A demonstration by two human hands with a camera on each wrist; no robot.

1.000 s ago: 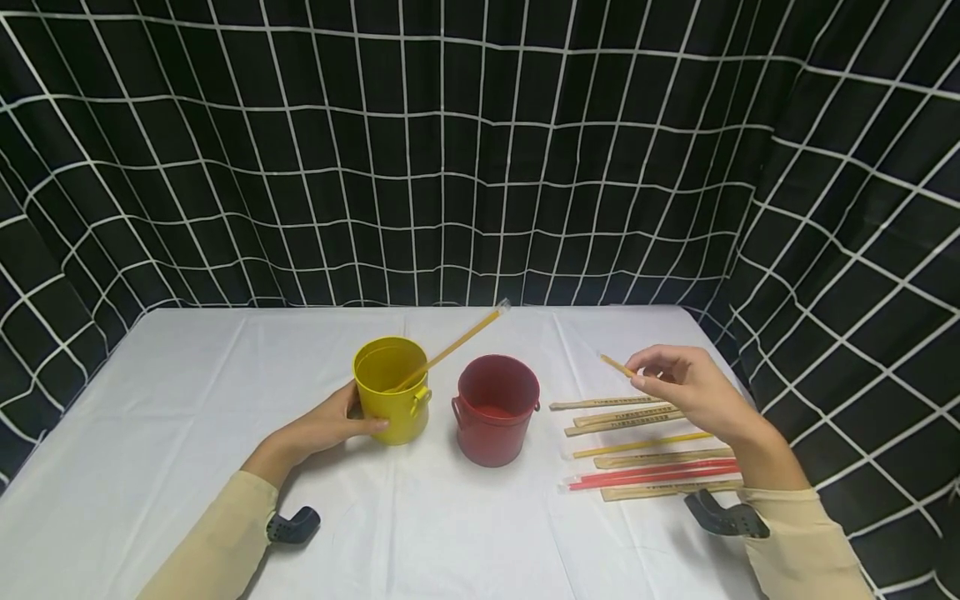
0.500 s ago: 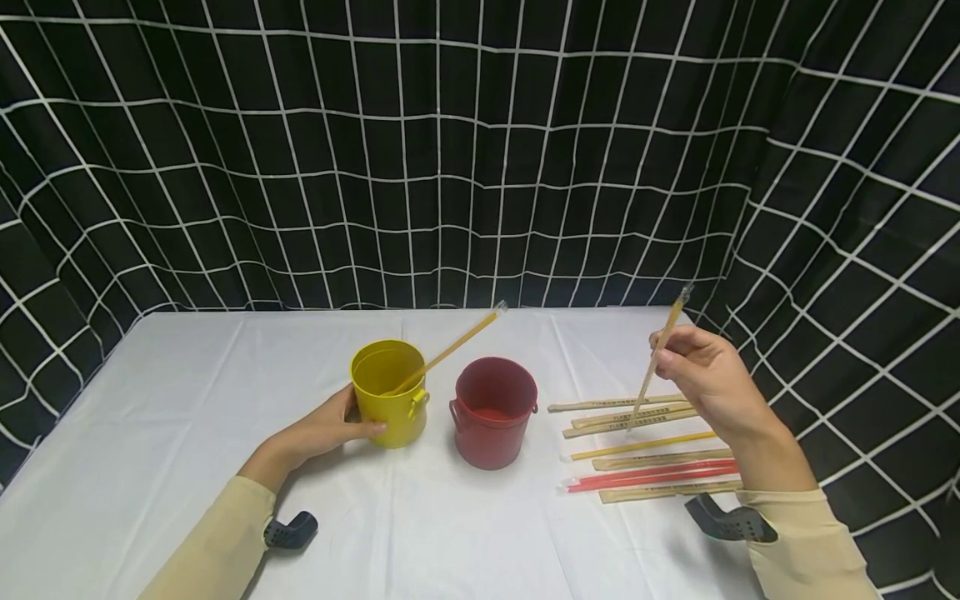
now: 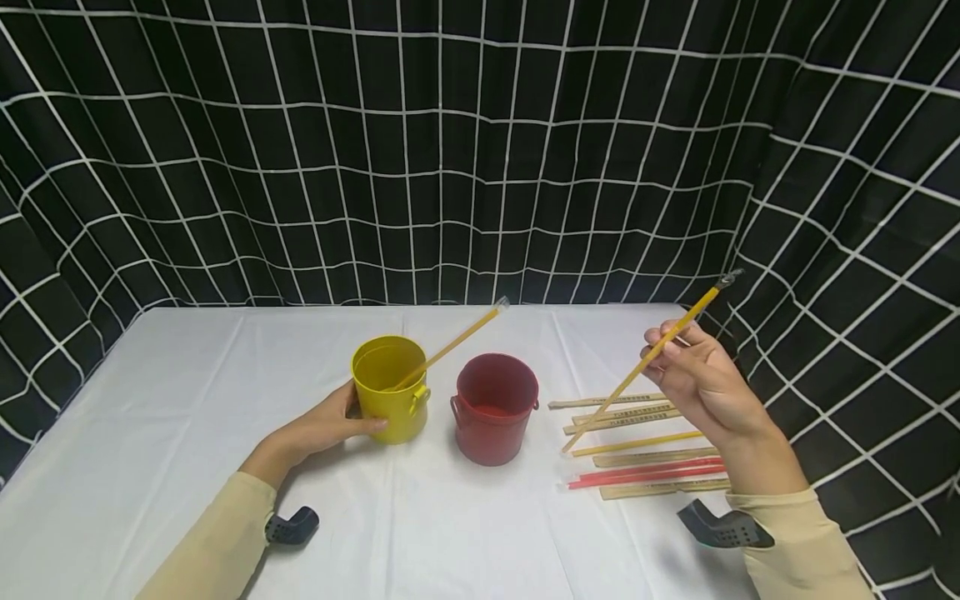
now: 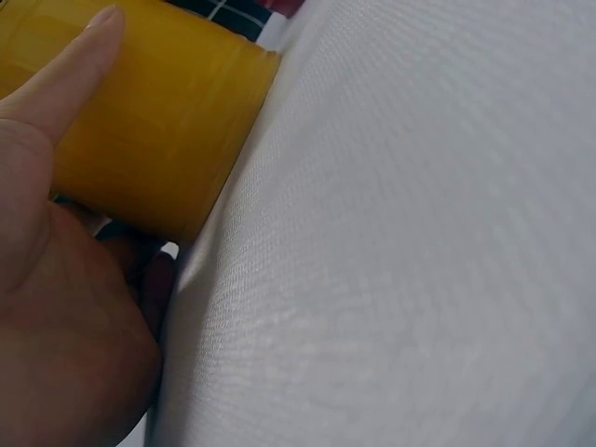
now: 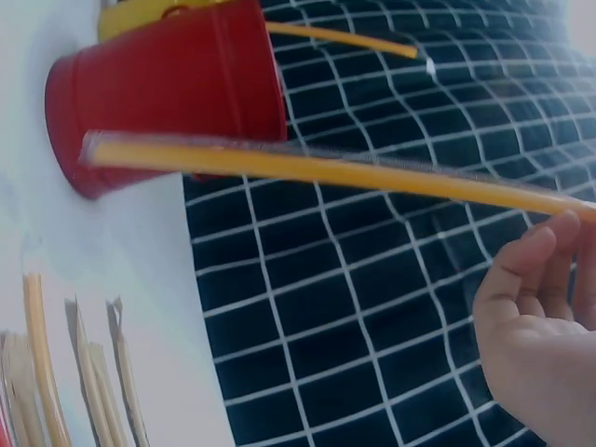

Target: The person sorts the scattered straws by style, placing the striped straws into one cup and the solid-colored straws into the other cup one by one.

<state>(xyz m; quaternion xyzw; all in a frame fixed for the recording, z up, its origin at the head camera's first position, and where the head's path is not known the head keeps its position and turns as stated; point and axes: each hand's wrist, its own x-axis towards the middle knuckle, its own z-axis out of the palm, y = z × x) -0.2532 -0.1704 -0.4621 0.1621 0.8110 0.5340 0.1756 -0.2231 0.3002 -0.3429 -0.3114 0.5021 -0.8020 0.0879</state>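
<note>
1. Swung to a flatter slant since the earlier head frame, the held yellow straw (image 5: 326, 171) has its lower end farther left of my right grip (image 3: 697, 375) and its clear-wrapped upper end to the right; my left grip (image 3: 322, 429) has stayed put.
2. I have that straw pinched between thumb and fingers of my right grip, up off the desk (image 3: 450, 537).
3. My left grip holds the yellow bucket (image 3: 393, 421), thumb along its near side; I see it standing upright.
4. Up and right of my left grip, a leaning straw (image 3: 461, 340) rests inside that bucket and sticks out over its rim.
5. Between my two grips stands the red bucket (image 3: 491, 435), beside the yellow one.
6. Below and left of my right grip lie paper-sleeved sticks (image 3: 651, 459), another yellow straw (image 3: 637, 442) and red straws (image 3: 645, 474).
</note>
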